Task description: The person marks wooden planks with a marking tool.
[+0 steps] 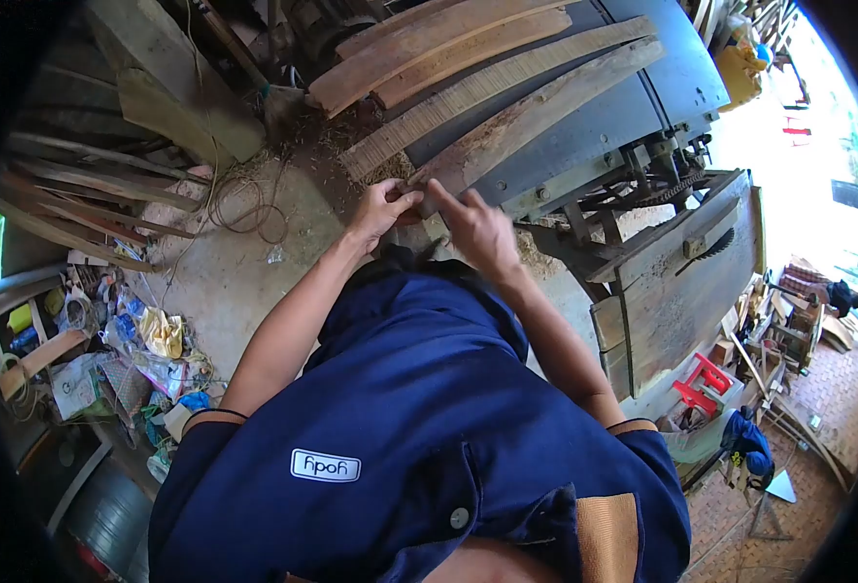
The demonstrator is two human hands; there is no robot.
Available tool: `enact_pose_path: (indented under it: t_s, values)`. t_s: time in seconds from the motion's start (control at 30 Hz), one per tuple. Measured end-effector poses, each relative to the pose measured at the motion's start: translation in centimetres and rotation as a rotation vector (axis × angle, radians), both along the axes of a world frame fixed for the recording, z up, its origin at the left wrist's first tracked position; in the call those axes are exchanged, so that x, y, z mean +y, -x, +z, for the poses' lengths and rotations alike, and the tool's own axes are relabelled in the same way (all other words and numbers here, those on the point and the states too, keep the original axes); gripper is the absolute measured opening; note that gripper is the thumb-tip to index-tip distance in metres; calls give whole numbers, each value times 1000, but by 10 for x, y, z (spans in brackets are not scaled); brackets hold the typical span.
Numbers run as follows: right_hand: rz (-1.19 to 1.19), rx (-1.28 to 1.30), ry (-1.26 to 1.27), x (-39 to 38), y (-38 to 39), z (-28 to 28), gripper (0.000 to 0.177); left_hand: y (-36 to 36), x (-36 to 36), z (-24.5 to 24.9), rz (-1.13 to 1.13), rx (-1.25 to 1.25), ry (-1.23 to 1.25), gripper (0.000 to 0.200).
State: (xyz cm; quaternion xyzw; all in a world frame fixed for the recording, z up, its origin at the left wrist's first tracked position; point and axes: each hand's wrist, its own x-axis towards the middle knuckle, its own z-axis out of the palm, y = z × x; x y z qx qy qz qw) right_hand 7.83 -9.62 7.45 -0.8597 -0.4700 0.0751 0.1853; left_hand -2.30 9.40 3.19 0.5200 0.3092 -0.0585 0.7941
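A long, slightly curved wooden plank [545, 107] lies slanting across a grey metal machine table [686, 83], its near end sticking out toward my body. At that end, my left hand [382, 210] is closed, thumb and fingers pinching the corner of the plank. My right hand [479, 231] is just beside it, its index finger stretched onto the plank's end and the other fingers curled. Motion smears part of this hand, and what its curled fingers hold, if anything, is hidden. Alongside runs a curved wooden piece with a ribbed surface [506, 92].
More curved boards [438, 49] are stacked at the table's far left. A toothed saw blade [715, 243] shows through a wooden panel [676, 291] on the right. Curved timber [89, 209] leans at left, near a cord [244, 209] on the floor. A red stool [706, 384] lies right.
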Motion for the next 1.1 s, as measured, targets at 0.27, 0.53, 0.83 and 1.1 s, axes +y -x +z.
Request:
enact_pose_path:
  t_s: [0.27,0.53,0.83,1.1]
  values:
    - [-129,-1,-15,8,-9,-1,53,-1,-1,-3,8,14,-20,35]
    - [-211,-10,-63,-3,-49,-7,53,2,1,-5,-14,-17,-23,40]
    - [-229,12,-22,-3,-49,-1,53,-1,-1,1,11,-25,-1,35]
    - [-16,79,34,-1,-4,5,61,0,-3,-3,-30,-6,-25,34]
